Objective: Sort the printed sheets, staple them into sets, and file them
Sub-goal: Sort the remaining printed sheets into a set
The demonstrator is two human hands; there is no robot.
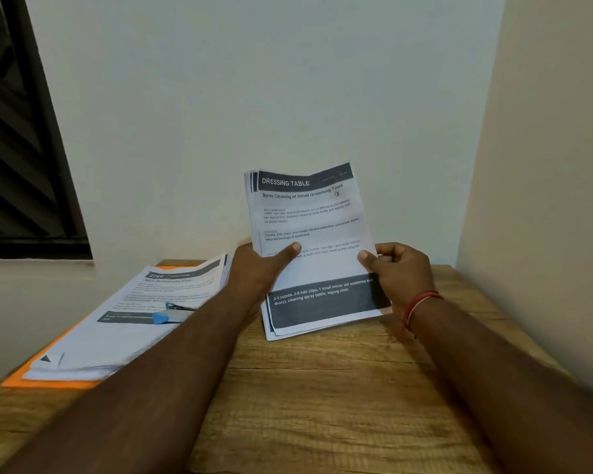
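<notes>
- Printed sheets [314, 234]: you hold a small sheaf upright above the far middle of the wooden table [322, 388], its lower edge at or just above the tabletop.
- Left hand [261, 268]: grasps the sheaf's left edge, thumb laid across the printed face.
- Right hand [401, 271]: pinches the right edge, fingers curled behind the paper; a red thread [420, 307] circles this wrist.
- Edges and room: the table's far edge meets the wall and its right edge runs close to the side wall. Bare wood lies between your forearms, in front of the sheaf.
- Orange folder [49, 383]: lies flat near the table's left edge, with a second stack of sheets [117, 323] resting on it. You cannot tell whether any pages are inside.
- Stapler [172, 313]: blue and metal, it lies on top of that stack, just beside your left forearm.
- Orientation: the sheaf's long axis runs near vertical, leaning slightly right. The heading "DRESSING TABLE" is at the top, print facing you; the sheet edges are fanned unevenly.
</notes>
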